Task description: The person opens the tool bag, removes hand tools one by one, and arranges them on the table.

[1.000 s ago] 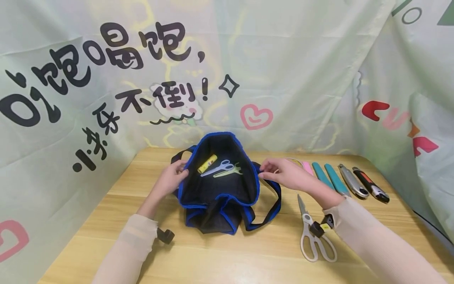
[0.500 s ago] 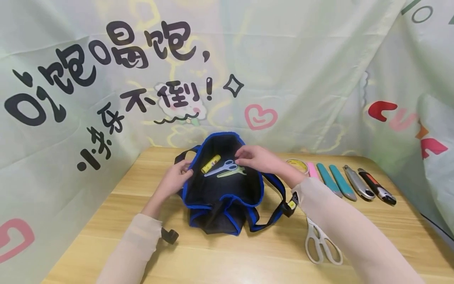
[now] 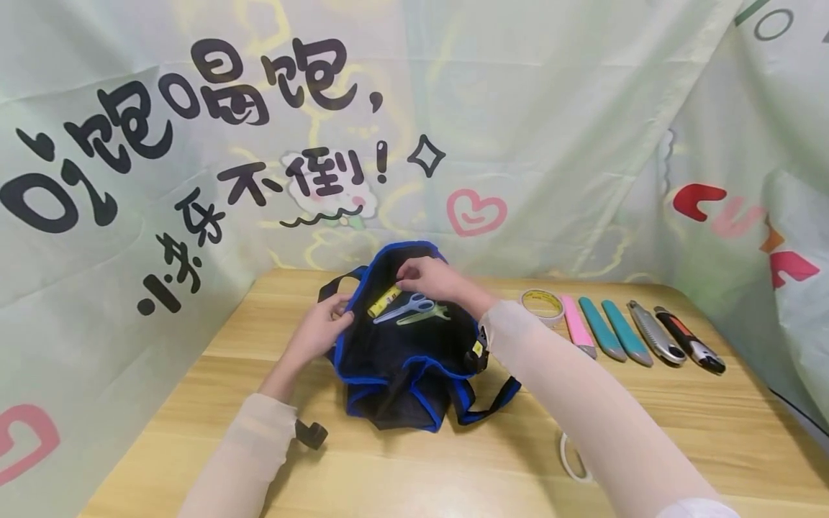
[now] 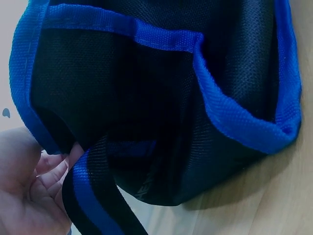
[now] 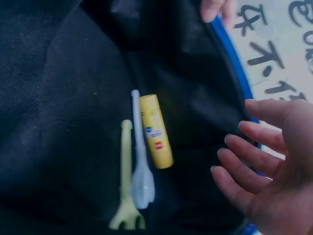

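A black bag with blue edging (image 3: 447, 345) stands on the table with its mouth towards me. My left hand (image 3: 324, 320) pinches its left rim, thumb inside. In the left wrist view, that hand's fingers (image 4: 49, 181) lie behind the bag's side, by a strap (image 4: 90, 196). Inside the bag are a yellow glue stick (image 5: 156, 132), blue scissors (image 3: 404, 308) and a pale green scissors-like tool (image 5: 127, 196). My right hand (image 3: 437, 279) is over the bag's mouth, near the glue stick. The right wrist view shows its fingers apart and slightly bent, holding nothing.
To the right lie a tape roll (image 3: 542, 306), a pink cutter (image 3: 576, 324), two teal cutters (image 3: 602, 329), a grey utility knife (image 3: 654, 332) and a black-orange one (image 3: 688, 339). White-handled scissors (image 3: 573, 460) are mostly behind my right sleeve. A printed curtain (image 3: 550, 144) hangs behind the table.
My right hand has moved left from the bag's right rim, over its mouth to above the glue stick. My left hand stays on the left rim.
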A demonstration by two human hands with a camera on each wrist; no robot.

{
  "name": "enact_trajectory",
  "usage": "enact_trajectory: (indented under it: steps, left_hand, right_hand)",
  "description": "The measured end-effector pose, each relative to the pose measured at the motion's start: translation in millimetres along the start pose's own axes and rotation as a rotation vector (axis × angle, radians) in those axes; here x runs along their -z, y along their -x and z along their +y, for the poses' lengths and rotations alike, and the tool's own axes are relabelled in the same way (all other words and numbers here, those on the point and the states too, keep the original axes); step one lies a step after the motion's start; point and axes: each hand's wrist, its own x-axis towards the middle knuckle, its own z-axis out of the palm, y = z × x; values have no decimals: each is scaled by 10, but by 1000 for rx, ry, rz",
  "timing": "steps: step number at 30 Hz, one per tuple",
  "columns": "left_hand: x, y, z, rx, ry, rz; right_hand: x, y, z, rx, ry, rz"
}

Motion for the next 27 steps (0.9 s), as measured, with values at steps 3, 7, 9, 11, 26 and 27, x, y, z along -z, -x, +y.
enact_trajectory:
  steps: [3, 7, 9, 11, 26, 27]
  left_hand:
    - [-16, 4, 19, 5, 16, -3]
    - [-29, 5, 22, -7, 28, 2]
    - [-30, 5, 19, -13, 25, 7]
    - [-29, 3, 13, -19, 17, 13]
    - [-46, 28, 32, 2, 25, 19]
    - [-48, 27, 36, 2, 24, 18]
  right_hand:
    - [-96, -80, 69, -11, -15, 9]
    - [-214, -157, 183, -7, -59, 12]
    - [-282, -193, 246, -5, -85, 4]
    - [-352, -220, 308, 2, -100, -6]
    - [-703, -279, 576, -15, 18, 14]
    - [-709, -284, 583, -15, 23, 3]
